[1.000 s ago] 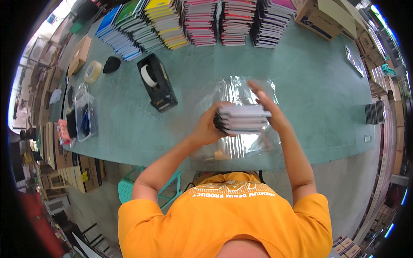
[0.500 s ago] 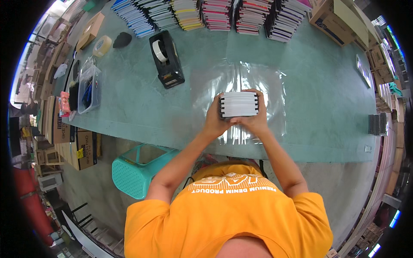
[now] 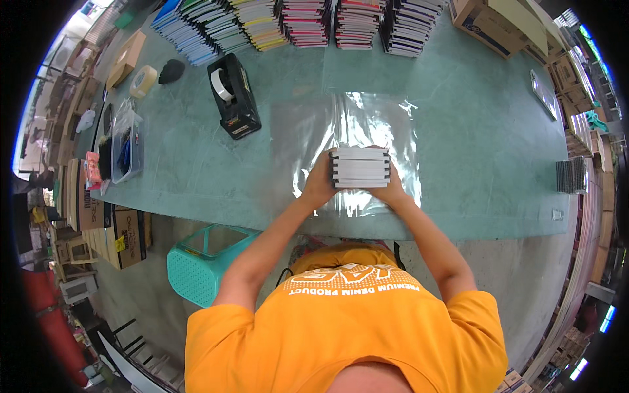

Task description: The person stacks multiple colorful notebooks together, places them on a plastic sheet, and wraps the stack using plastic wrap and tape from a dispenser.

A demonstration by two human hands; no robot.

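Observation:
Between my two hands is a squared-up stack of thin notebooks (image 3: 360, 168), white page edges facing up at me and dark bits along both sides. My left hand (image 3: 318, 181) is closed against the stack's left side. On the opposite side my right hand (image 3: 394, 188) presses in, its fingers partly hidden behind the notebooks. Beneath them a see-through plastic sheet or bag (image 3: 383, 121) lies flat on the green table (image 3: 478, 150), shiny with creases. Whether the stack touches the plastic cannot be made out.
A black tape dispenser (image 3: 236, 98) stands left of the plastic. Tall rows of notebooks (image 3: 360, 23) line the far edge, beside an open carton (image 3: 488, 26). At the left are a plastic bin (image 3: 128, 147) and a tape roll (image 3: 143, 82). A turquoise stool (image 3: 196, 275) stands below the table.
The view has shifted a little, so the table things sit farther left. Both hands still hold the notebook stack, now slightly nearer me; the fingertips at its near edge no longer show.

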